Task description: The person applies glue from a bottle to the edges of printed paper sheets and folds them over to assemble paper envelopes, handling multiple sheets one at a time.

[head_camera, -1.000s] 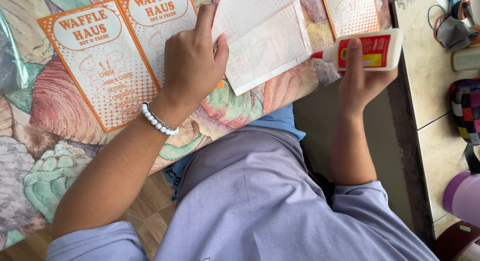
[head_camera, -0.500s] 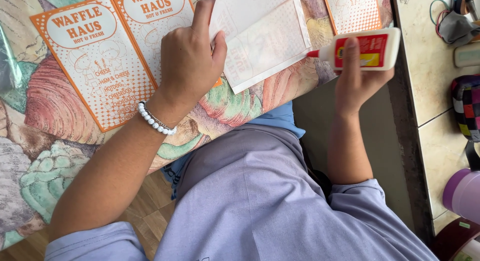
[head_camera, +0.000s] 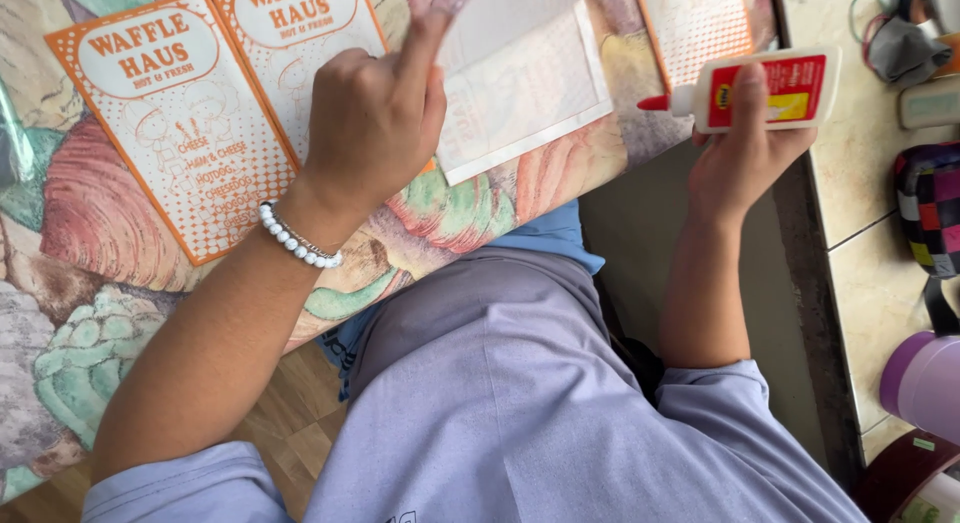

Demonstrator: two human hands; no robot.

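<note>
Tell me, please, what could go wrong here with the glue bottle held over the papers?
The white glue bottle with the red nozzle, held in the right hand, lies sideways near the white paper sheet; glue might drip onto the floral patterned cloth. The left hand presses the sheet with its fingers, which could smear wet glue or shift it.

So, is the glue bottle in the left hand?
No, the right hand grips the white glue bottle, while the left hand rests on the white paper sheet.
</note>
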